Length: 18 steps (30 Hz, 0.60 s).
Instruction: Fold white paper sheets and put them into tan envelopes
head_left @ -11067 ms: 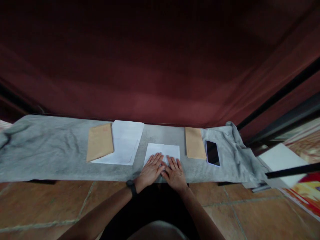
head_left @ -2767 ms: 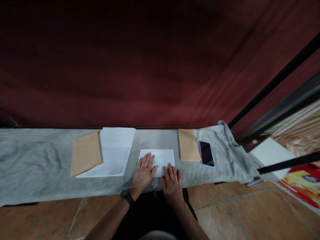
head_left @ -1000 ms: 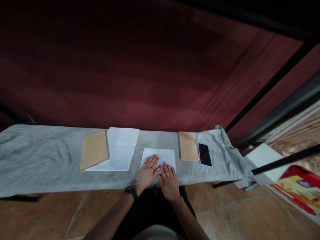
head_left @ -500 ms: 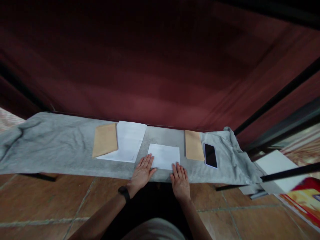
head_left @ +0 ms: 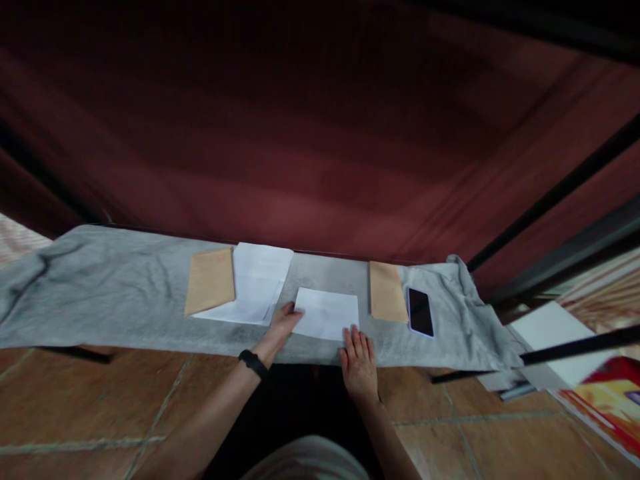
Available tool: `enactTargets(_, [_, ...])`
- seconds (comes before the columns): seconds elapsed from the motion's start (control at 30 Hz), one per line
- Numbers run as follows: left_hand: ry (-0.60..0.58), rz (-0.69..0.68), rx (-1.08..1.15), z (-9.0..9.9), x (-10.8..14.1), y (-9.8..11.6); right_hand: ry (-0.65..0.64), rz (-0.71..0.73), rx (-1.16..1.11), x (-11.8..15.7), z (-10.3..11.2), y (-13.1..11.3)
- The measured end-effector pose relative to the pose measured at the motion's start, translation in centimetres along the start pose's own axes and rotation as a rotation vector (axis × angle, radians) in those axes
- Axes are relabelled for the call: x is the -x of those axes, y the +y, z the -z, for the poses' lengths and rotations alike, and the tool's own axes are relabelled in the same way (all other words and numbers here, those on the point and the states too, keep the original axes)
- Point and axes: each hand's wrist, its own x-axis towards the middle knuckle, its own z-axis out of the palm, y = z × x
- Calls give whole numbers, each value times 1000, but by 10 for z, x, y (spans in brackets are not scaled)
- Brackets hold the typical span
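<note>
A small white sheet of paper [head_left: 326, 312] lies flat near the front edge of the grey cloth [head_left: 125, 293]. At its left edge my left hand [head_left: 285, 323], with a dark band on the wrist, pinches the paper between thumb and fingers. My right hand [head_left: 359, 363] lies flat, fingers stretched, with its fingertips on the paper's lower right corner. To the left, larger white sheets [head_left: 257, 280] lie partly under a brown envelope [head_left: 211, 280]. Another brown envelope [head_left: 388, 291] is to the right of the small paper.
A phone [head_left: 421, 312] lies right of the right-hand envelope. Behind the cloth rises a dark red surface [head_left: 310, 200]. Black bars cross at the right, near a white board [head_left: 555, 333] and a red and yellow package [head_left: 607, 407] by the tiled floor [head_left: 90, 400].
My left hand has turned from lying flat with spread fingers to gripping the paper's left edge. My right hand has barely moved.
</note>
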Motion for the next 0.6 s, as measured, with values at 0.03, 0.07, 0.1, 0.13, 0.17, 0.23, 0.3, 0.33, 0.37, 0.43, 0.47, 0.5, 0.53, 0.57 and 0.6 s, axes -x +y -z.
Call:
enactTargets(0.03, [1,44,26,0,2,0,2,0,-5,0,0,0])
enactTargets(0.07, [3,82,32,0,4,0,6,0,-10,-1,0,0])
enactTargets(0.1, [5,112,38,0,5,0,11,0,-17,-2,1,0])
enactTargets(0.13, [8,142,52,1,7,0,19,-1,-28,-3,2,-1])
enactTargets(0.17, [11,171,69,2,10,0,28,-3,-42,-5,2,-2])
enactTargets(0.23, [18,220,110,3,14,-1,43,-4,-75,-9,5,-7])
enactTargets(0.3, [18,254,159,4,20,-2,39,12,-111,-15,8,-14])
enactTargets(0.33, [16,263,185,3,24,-3,32,25,-128,-18,9,-19])
enactTargets(0.37, [14,267,209,3,28,-4,23,41,-145,-21,11,-23])
enactTargets(0.43, [8,266,252,1,38,-6,7,70,-176,-27,13,-33])
enactTargets(0.47, [2,254,283,-1,43,-8,1,81,-188,-29,14,-37])
enactTargets(0.5, [-4,235,324,-2,48,-10,-2,88,-196,-32,15,-40])
enactTargets(0.53, [-6,216,371,-4,54,-12,-3,91,-200,-35,16,-43])
enactTargets(0.57, [-5,199,419,-6,60,-15,-1,92,-202,-39,17,-45])
enactTargets(0.6, [2,187,460,-8,65,-17,2,90,-202,-42,18,-46])
